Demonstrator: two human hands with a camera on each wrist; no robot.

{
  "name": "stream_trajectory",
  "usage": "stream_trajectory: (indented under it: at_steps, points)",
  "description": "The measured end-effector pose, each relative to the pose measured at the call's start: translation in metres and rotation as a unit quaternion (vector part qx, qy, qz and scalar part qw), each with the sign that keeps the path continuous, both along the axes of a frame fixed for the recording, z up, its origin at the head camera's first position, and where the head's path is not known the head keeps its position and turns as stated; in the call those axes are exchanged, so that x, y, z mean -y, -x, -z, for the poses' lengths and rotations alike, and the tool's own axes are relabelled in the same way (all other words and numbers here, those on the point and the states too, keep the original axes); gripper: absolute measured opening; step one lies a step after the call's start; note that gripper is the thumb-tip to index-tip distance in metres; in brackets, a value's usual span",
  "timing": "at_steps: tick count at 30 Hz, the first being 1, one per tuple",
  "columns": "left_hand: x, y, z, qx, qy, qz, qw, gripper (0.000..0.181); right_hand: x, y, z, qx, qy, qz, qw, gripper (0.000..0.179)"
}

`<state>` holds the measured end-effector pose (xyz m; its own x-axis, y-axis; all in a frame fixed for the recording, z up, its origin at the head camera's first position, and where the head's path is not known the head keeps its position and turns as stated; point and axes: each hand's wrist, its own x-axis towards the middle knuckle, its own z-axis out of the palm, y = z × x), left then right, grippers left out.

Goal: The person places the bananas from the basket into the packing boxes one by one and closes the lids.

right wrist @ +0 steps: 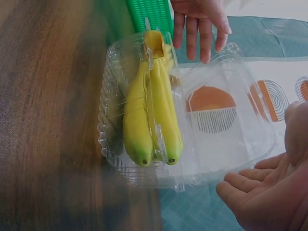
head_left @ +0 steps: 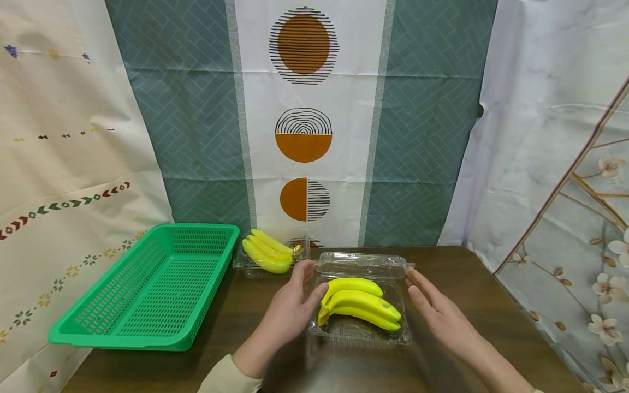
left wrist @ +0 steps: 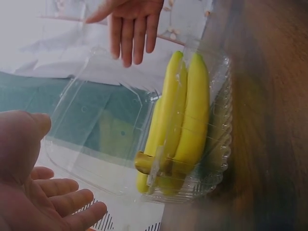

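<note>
A bunch of yellow bananas (head_left: 361, 303) lies in a clear plastic clamshell box (head_left: 361, 335), its hinged lid (head_left: 361, 267) raised at the back. My left hand (head_left: 287, 311) is at the box's left side, with fingers extended towards the lid's left end. Opposite it, my right hand (head_left: 439, 311) reaches along the right side, fingertips close to the lid's right end. In the left wrist view the left fingers (left wrist: 67, 197) are spread and hold nothing. The right fingers (right wrist: 250, 185) look straight and loose in the right wrist view. Whether any fingertip touches the lid I cannot tell.
A second clear box (head_left: 241, 263) with bananas (head_left: 267, 251) stands behind my left hand. Further left is a green plastic basket (head_left: 169, 295). All rest on a dark wooden table (head_left: 452, 273), with a patterned curtain (head_left: 201, 125) hanging behind.
</note>
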<state>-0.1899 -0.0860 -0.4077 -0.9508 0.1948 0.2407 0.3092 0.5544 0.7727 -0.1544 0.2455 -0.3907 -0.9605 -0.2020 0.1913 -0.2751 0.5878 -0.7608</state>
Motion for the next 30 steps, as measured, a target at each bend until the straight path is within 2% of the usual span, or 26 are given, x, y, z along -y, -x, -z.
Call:
stream_trajectory:
  at_steps: [14,24,30]
  points:
    - [0.003,-0.009,0.006,0.006,0.034,0.017,0.9993,0.078,-0.002,-0.008,0.005,-0.015,0.003,0.005,0.9999,0.059]
    - [0.005,-0.013,0.011,0.001,0.041,0.02,0.9989,0.075,-0.003,-0.015,0.011,0.038,0.029,0.014,0.9988,0.06]
    - [0.007,-0.017,0.014,0.005,0.04,0.025,0.9989,0.079,-0.002,-0.018,0.015,0.025,0.028,0.017,0.9992,0.056]
